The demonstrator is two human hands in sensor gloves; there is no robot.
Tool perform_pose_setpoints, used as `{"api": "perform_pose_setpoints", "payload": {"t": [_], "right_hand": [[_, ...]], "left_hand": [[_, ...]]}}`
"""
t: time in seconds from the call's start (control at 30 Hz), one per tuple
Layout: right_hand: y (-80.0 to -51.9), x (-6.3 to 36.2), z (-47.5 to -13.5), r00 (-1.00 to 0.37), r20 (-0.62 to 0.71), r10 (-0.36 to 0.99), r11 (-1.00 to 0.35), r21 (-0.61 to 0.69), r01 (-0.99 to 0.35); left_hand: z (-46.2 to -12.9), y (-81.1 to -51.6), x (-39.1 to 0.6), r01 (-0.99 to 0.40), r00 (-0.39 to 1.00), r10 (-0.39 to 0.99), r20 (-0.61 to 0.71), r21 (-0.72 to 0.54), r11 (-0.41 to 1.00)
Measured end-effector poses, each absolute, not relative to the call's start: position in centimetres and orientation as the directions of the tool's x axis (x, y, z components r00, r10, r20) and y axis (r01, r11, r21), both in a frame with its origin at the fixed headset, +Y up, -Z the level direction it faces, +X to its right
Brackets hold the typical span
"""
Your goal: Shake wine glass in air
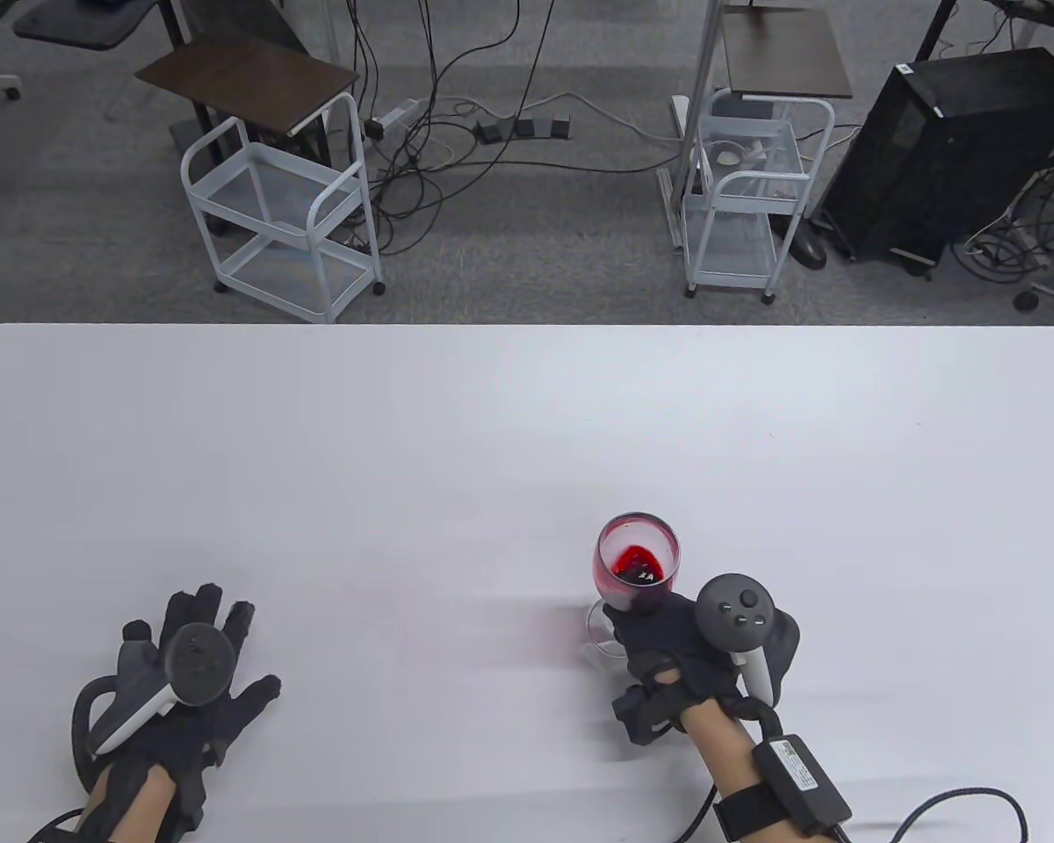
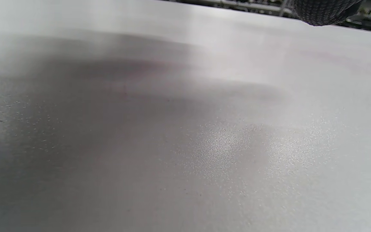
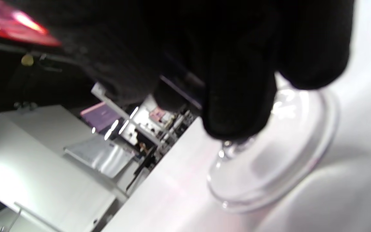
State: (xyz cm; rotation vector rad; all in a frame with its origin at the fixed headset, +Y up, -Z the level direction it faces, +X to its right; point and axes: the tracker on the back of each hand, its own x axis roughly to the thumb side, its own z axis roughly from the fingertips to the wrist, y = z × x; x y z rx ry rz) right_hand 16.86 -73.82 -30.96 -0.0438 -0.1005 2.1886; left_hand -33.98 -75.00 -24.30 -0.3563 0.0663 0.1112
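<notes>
We see a wide white bench [image 1: 527, 421] filling the lower part of the table view, with grey carpet beyond it. On that floor stand two white wire carts [image 1: 281, 211] and, to the far right, a black computer tower [image 1: 940, 149], with loose cables [image 1: 457, 132] trailing between them. Our left hand [image 1: 184, 694] lies palm down near the bench's left front corner, fingers spread wide and holding nothing; its wrist view gives us only bare bench surface [image 2: 185, 129] and one dark fingertip [image 2: 324, 13] at the top edge. Our right hand [image 1: 685, 650] is near the right front, its fingers wrapped around the stem just under the bowl of the wine glass [image 1: 637, 562]. The glass tilts a little, and the red wine [image 1: 637, 566] inside lies pooled low in the bowl, with a red film on the wall. In the right wrist view the gloved fingers [image 3: 237, 96] close over the stem above the clear round foot [image 3: 279, 161]; we cannot tell whether that foot touches the bench.
</notes>
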Motion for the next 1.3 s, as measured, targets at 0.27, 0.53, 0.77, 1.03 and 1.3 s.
{"api": "perform_pose_setpoints", "payload": {"t": [0.27,0.53,0.77,1.03,1.3], "right_hand": [[-73.8,17.0,-30.9,-0.589,0.013,0.808,-0.586,-0.095,-0.805],[-73.7,16.8,-31.1,-0.61,0.003,0.792,-0.607,-0.09,-0.789],[-73.3,16.0,-32.6,-0.589,-0.02,0.808,-0.588,-0.083,-0.805],[-73.0,13.9,-35.3,-0.596,-0.056,0.801,-0.598,-0.095,-0.796],[-74.4,12.7,-37.3,-0.565,-0.114,0.817,-0.575,-0.086,-0.814]], "left_hand": [[-24.2,-74.9,-34.0,-0.121,0.992,0.098,-0.084,-0.337,0.934],[-24.2,-75.0,-34.1,-0.121,0.992,0.097,-0.085,-0.34,0.933],[-24.3,-75.1,-34.0,-0.117,0.992,0.092,-0.086,-0.347,0.931],[-24.4,-75.2,-34.3,-0.127,0.991,0.101,-0.093,-0.348,0.929],[-24.4,-75.2,-34.3,-0.135,0.99,0.113,-0.082,-0.348,0.928]]}}
